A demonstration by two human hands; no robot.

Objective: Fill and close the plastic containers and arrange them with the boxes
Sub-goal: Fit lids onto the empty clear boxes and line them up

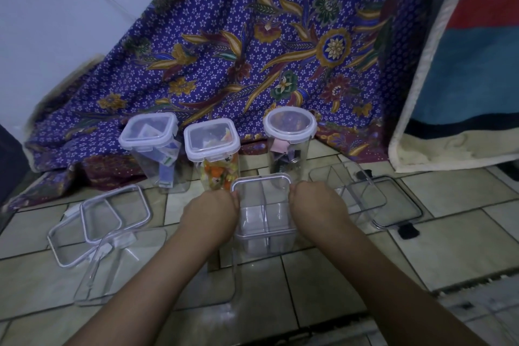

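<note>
A clear divided plastic box [264, 211] stands on the tiled floor in the middle, empty, held on both sides. My left hand [210, 212] grips its left wall and my right hand [317, 205] grips its right wall. Behind it stand three lidded containers: a square one with papers [153, 149], a square one with colourful bits [212, 152] and a round one [289, 140]. Loose clear lids [101, 219] lie at the left. Another clear open box [348, 185] sits at the right beside a black-clipped lid [398, 205].
A purple patterned cloth [252, 50] hangs behind the containers. A blue and red mat [471, 64] leans at the right. One more clear box [157, 267] lies on the floor under my left forearm. A white wall is at the left.
</note>
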